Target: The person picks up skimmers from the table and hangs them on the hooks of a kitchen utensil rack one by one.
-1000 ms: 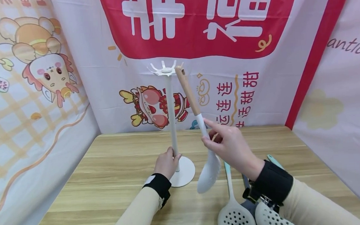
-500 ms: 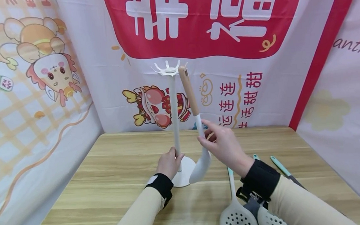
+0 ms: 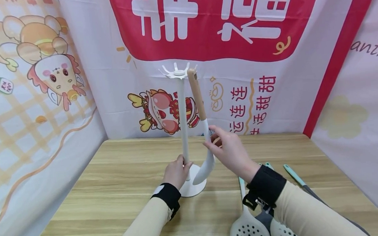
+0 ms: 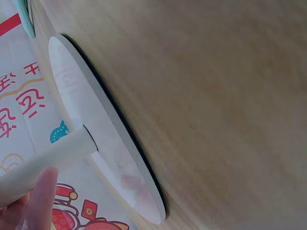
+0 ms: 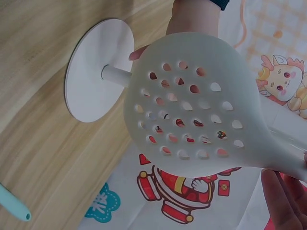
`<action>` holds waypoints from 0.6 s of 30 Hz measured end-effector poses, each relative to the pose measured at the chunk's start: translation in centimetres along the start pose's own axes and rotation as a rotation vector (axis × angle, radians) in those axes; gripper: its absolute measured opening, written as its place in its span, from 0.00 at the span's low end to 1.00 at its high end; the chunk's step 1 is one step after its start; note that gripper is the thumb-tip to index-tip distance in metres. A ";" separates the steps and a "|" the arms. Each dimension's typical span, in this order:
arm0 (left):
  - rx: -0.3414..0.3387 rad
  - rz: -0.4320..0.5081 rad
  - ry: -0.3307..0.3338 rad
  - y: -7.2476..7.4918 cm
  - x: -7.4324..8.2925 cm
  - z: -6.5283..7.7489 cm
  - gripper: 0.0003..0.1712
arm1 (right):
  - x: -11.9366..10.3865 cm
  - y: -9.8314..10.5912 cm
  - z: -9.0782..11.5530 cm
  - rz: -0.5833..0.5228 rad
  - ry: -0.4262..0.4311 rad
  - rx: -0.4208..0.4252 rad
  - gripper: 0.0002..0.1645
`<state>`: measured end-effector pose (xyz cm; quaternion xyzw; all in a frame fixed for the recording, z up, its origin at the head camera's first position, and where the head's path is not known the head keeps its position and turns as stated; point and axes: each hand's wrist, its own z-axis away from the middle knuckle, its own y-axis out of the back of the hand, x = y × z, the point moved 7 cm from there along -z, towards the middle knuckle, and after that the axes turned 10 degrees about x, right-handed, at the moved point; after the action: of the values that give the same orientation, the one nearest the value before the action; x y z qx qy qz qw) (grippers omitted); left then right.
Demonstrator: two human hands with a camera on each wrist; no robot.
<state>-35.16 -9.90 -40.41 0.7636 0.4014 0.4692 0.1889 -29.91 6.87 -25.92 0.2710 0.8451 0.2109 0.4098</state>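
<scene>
Head: right fingers (image 3: 213, 148) pinch white, curved, wooden-handled skimmer (image 3: 205, 126); left fingers (image 3: 180, 160) grip stand (image 3: 183, 122).

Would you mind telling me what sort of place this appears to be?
Probably a staged tabletop booth rather than a working kitchen, judging by the printed cloth around the back and sides of the wood-grain table, with a white stand and perforated utensils on it.

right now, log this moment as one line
left hand: grips stand pole | right hand: holds perforated skimmer, wooden handle up near hooks | table: other utensils
</scene>
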 end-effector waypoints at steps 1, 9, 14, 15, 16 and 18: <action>0.006 0.000 -0.003 0.0 0.1 0.0 0.13 | 0.1 -0.1 0.0 -0.001 -0.003 -0.002 0.27; 0.008 0.002 -0.003 0.0 0.4 0.0 0.12 | 0.4 -0.6 -0.5 -0.021 -0.015 -0.005 0.25; 0.010 0.002 -0.015 0.0 0.5 0.1 0.13 | 0.5 -0.9 -0.7 -0.031 -0.019 0.000 0.24; 0.008 0.005 -0.013 0.0 0.4 0.1 0.13 | 0.5 -1.0 -0.8 -0.032 -0.023 -0.004 0.24; 0.004 0.008 -0.009 0.0 0.3 0.1 0.13 | 0.5 -1.1 -0.8 -0.034 -0.028 -0.008 0.24; -0.004 0.010 -0.007 0.0 0.2 0.2 0.13 | 0.6 -1.3 -0.8 -0.035 -0.038 -0.015 0.23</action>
<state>-34.91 -9.70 -40.43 0.7669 0.3959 0.4682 0.1894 -31.21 6.16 -26.50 0.2572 0.8400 0.2050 0.4316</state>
